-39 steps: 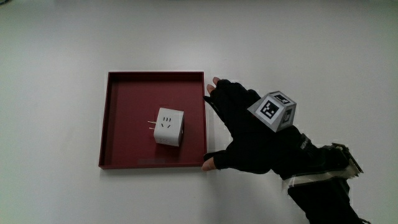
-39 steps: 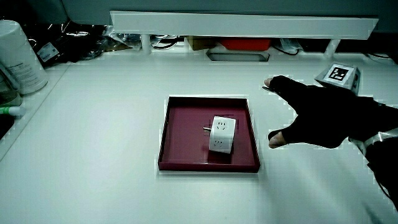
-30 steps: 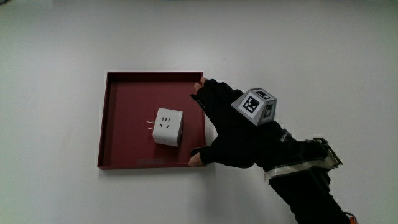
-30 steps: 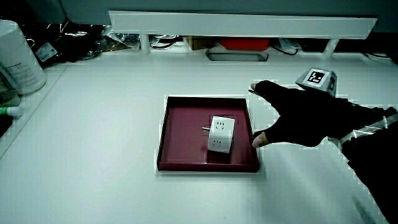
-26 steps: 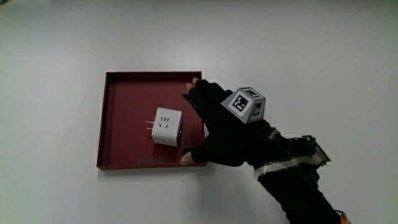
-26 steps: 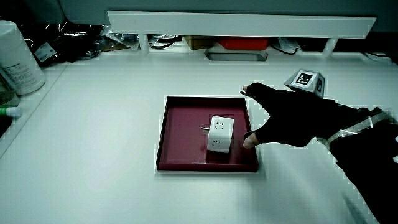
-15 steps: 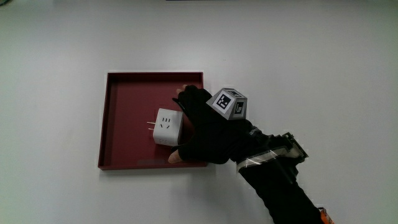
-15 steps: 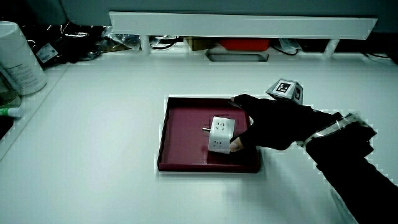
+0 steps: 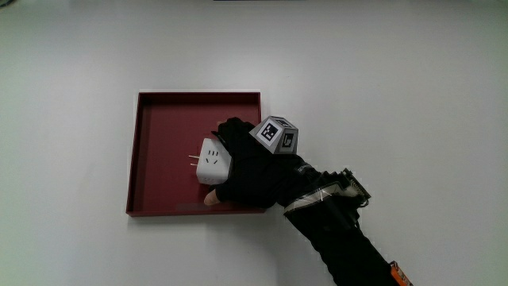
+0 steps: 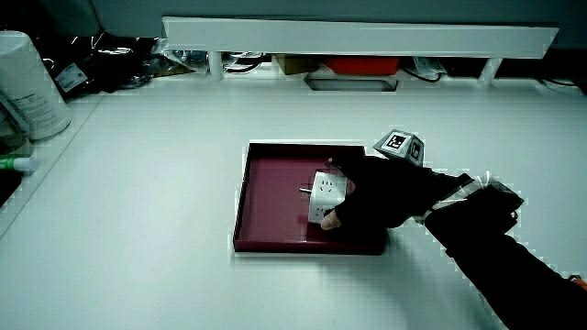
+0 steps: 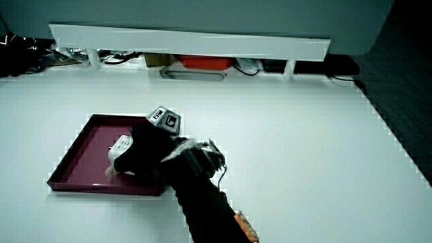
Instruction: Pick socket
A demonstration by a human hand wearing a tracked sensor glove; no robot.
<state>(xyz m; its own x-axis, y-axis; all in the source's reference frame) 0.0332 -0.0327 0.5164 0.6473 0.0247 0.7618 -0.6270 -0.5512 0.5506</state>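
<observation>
A white cube-shaped socket point(image 9: 211, 160) with metal prongs lies inside a dark red square tray point(image 9: 159, 127). The black gloved hand point(image 9: 248, 165), carrying a patterned cube point(image 9: 275, 133) on its back, covers one side of the socket with fingers and thumb curled around it. The socket point(image 10: 325, 192) and the hand point(image 10: 371, 202) around it show in a side view, over the tray point(image 10: 271, 188). Seen again in a side view, the hand point(image 11: 142, 154) hides most of the socket point(image 11: 120, 146) in the tray point(image 11: 77, 158).
A white cylindrical container point(image 10: 29, 84) stands at the table's edge beside cluttered cables. A low white partition point(image 10: 358, 37) runs along the table, with a red item point(image 10: 362, 65) under it. The forearm point(image 9: 341, 230) stretches from the tray toward the person.
The hand moved from beside the tray in over its rim and closed its fingers around the socket, which now looks slightly tilted and shifted.
</observation>
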